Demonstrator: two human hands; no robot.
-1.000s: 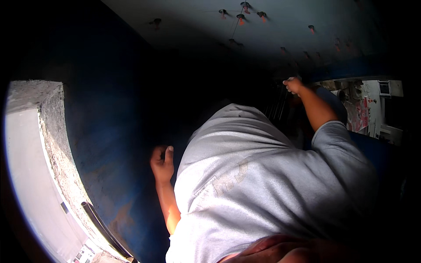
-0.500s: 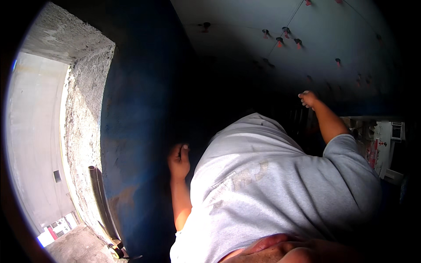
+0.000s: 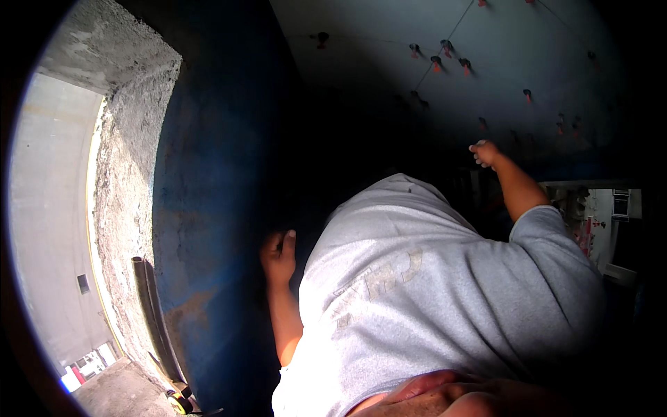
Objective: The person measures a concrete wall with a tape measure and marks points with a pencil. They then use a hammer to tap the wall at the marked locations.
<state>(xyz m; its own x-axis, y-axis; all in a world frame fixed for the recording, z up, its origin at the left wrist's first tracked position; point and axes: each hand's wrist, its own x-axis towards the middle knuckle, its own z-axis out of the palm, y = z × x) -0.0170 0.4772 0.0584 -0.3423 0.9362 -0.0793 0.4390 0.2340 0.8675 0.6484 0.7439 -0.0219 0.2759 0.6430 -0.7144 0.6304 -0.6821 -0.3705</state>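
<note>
My left hand hangs beside my body near the blue wall. Its thumb stands apart from loosely bent fingers, and I see nothing in it; shade covers part of the fingers. Held out from my grey T-shirt, my right hand has its fingers curled into a fist with pale tips. No object shows in that fist. Beyond it lies a light grey tiled surface, with several black-and-red tile levelling clips along its thin joints.
To the left is an opening with a rough cement edge. A dark pipe leans at its foot, close to a yellow-and-black tape measure. Deep shadow hides the middle ahead. Shelves or goods show at the right.
The opening, pipe and tile clips have shifted slightly left in view. Both hands keep nearly the same pose, the left one a little further left.
</note>
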